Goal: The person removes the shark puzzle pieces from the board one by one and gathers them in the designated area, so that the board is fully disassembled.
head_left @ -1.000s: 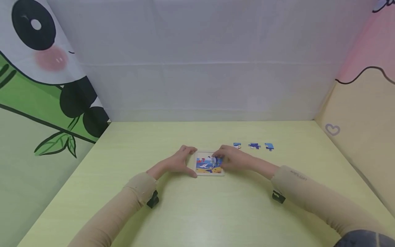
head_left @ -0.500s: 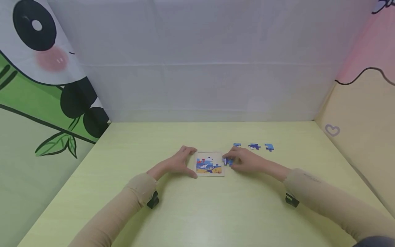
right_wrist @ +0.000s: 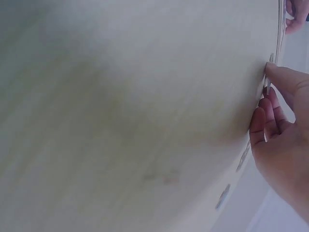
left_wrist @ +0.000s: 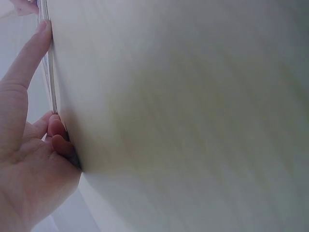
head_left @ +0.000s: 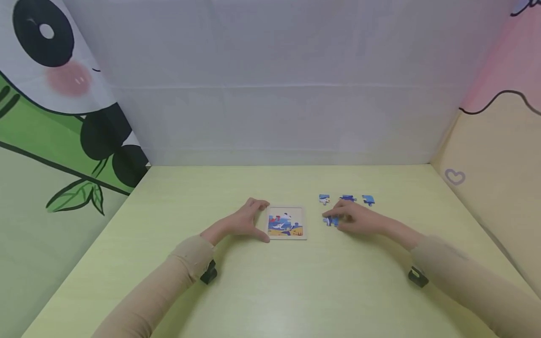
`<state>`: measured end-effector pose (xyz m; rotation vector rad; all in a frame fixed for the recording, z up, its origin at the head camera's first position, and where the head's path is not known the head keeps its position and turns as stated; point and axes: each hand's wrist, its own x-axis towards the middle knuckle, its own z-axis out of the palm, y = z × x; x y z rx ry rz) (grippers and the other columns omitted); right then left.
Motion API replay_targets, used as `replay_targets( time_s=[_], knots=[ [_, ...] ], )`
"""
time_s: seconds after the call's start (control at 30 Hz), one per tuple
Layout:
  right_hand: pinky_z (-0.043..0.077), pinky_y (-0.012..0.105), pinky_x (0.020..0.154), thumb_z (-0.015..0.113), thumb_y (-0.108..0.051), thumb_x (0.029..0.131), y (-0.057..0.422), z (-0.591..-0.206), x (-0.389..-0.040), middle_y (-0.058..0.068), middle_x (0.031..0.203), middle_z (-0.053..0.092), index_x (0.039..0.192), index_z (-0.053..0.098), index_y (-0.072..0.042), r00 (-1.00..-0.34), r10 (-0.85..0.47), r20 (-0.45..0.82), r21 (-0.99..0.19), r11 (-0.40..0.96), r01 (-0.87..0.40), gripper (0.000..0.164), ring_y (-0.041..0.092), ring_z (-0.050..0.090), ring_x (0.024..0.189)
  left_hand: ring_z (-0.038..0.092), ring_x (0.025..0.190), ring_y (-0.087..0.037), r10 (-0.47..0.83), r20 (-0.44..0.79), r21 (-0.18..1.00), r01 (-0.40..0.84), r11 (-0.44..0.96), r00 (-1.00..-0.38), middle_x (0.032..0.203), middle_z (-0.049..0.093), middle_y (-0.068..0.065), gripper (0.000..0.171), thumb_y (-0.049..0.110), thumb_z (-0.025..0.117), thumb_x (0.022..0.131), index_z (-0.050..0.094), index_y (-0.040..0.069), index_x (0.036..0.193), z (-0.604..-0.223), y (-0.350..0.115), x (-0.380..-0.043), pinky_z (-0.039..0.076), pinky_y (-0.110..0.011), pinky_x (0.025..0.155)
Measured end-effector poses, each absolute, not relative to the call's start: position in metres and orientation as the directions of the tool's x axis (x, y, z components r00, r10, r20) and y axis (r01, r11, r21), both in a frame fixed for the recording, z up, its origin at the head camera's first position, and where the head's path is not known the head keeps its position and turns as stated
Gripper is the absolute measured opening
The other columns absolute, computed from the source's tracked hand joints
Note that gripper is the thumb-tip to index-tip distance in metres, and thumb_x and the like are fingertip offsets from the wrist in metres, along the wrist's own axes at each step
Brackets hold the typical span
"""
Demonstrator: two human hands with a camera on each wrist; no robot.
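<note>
A square puzzle tray (head_left: 286, 208) with a pale wooden border lies flat on the table. Its lower part shows a sea picture in blue, white and yellow, while bare board shows along the top and upper right. My left hand (head_left: 244, 219) holds the tray at its left side, thumb by the near corner and index finger by the far one. To the right of the tray, my right hand (head_left: 357, 218) pinches a blue jigsaw puzzle piece (head_left: 330, 220) low over the table; the fingers hide part of it. In the right wrist view, the thumb (right_wrist: 277, 72) meets the piece edge-on.
Behind my right hand, loose puzzle pieces lie in a row: a blue-and-white one (head_left: 324, 199), a dark blue one (head_left: 348, 197) partly behind the hand, and a blue one (head_left: 368, 200). A white cloth wall (head_left: 274, 122) stands at the table's back edge, with printed panels at both sides.
My right hand has drawn the blue puzzle piece off the tray and carried it right onto the table area beside it. The left hand and tray have stayed in place.
</note>
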<state>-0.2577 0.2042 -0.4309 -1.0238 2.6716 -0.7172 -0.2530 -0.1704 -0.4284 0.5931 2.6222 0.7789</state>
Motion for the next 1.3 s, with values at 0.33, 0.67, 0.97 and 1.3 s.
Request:
replay_targets(
  time_s=[0.33,0.67,0.97,1.3],
  knots=[
    [0.043,0.025,0.079,0.063,-0.01,0.092,0.233,-0.428,-0.254,-0.002,0.11,0.057,0.134,0.063,-0.024,-0.748,-0.663,-0.02,-0.52,0.646,-0.558,0.044,0.013,0.044,0.092,0.04,0.13,-0.025,0.478,-0.198,0.576,0.293,0.763,-0.856,0.144,0.036,-0.011,0.106,0.045,0.089,0.068,0.031,0.014,0.151,-0.427,-0.17,-0.253,0.035,-0.047,0.117],
    [0.045,0.025,0.08,0.065,-0.007,0.09,0.265,-0.428,-0.25,-0.001,0.114,0.061,0.131,0.064,-0.023,-0.792,-0.611,-0.003,-0.526,0.674,-0.519,0.044,0.013,0.046,0.095,0.04,0.13,-0.025,0.482,-0.193,0.572,0.3,0.763,-0.855,0.143,0.036,-0.012,0.107,0.044,0.09,0.067,0.032,0.012,0.151,-0.429,-0.171,-0.255,0.035,-0.046,0.117],
    [0.044,0.025,0.076,0.067,-0.006,0.089,0.286,-0.429,-0.249,0.001,0.113,0.063,0.129,0.065,-0.02,-0.81,-0.585,0.041,-0.508,0.686,-0.521,0.042,0.013,0.048,0.093,0.039,0.132,-0.026,0.486,-0.19,0.586,0.298,0.753,-0.853,0.143,0.035,-0.013,0.107,0.043,0.091,0.066,0.032,0.012,0.15,-0.43,-0.173,-0.255,0.033,-0.046,0.118],
    [0.048,0.028,0.08,0.069,-0.007,0.089,0.303,-0.426,-0.249,0.003,0.116,0.062,0.13,0.064,-0.018,-0.824,-0.566,0.008,-0.523,0.7,-0.486,0.043,0.016,0.052,0.098,0.039,0.13,-0.025,0.491,-0.181,0.58,0.311,0.753,-0.852,0.142,0.036,-0.013,0.108,0.044,0.09,0.066,0.032,0.012,0.151,-0.431,-0.173,-0.255,0.034,-0.047,0.117]
  ],
)
